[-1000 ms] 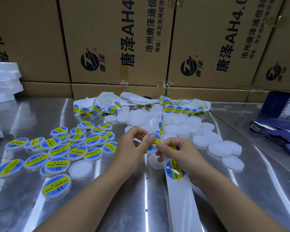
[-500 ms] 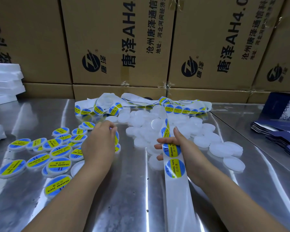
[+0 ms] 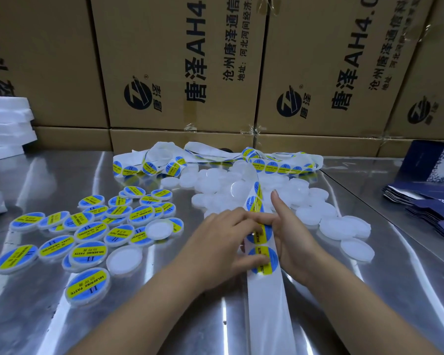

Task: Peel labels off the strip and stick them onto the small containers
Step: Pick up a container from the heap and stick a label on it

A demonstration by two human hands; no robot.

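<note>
I saw the strip (image 3: 269,303) running up the centre of the frame, thin, floppy and slick. My left hand (image 3: 221,242) lay with nearly straight fingers across a label (image 3: 267,233) (thumb on the next one). My right hand (image 3: 295,237) flanked the strip with its index finger straight and the rest hidden, so I couldn't tell its grip. The label looked light and tacky, and I judged it best lifted by its edge. Bare containers (image 3: 305,196) were piled at upper centre.

I see a fairly dim, cool-toned picture. The light comes from above. The metal table (image 3: 62,316) throws back long white streaks of glare, strongest at lower centre and lower left, with dark patches between them. Shadows are soft and faint. The foam stack (image 3: 5,129) at the upper left is nearly washed out. The wide lens leans the cardboard boxes (image 3: 177,60) outward at both sides. The left hand (image 3: 215,242) looks slightly soft, and print near the edges smears.
</note>
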